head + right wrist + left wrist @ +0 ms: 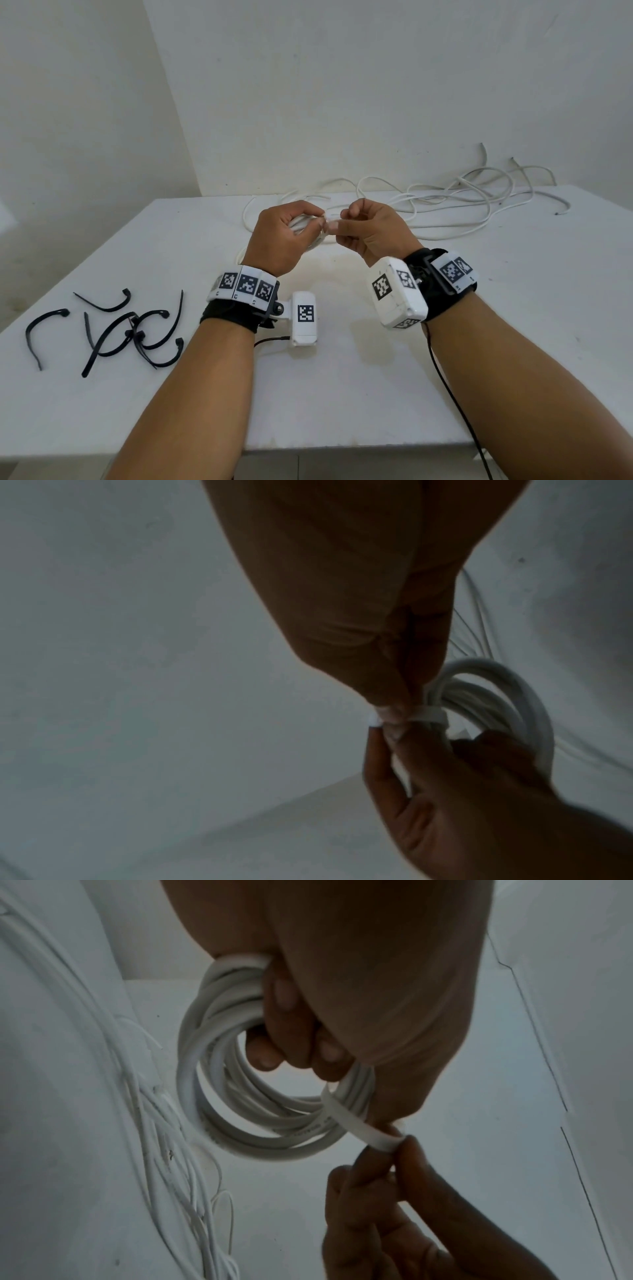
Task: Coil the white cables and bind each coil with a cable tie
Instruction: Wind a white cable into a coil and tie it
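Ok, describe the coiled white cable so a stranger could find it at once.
Start at the white table; the two hands meet above its middle. The left hand grips a neat round coil of thick white cable, while the right hand pinches its flat end. Unlike the loose tangle of white cables behind it, this one is wound into tidy loops and held up.

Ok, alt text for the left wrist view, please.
The left hand grips a coil of white cable while the right hand pinches a white strap wrapped round the coil. Loose cables lie on the table beyond.
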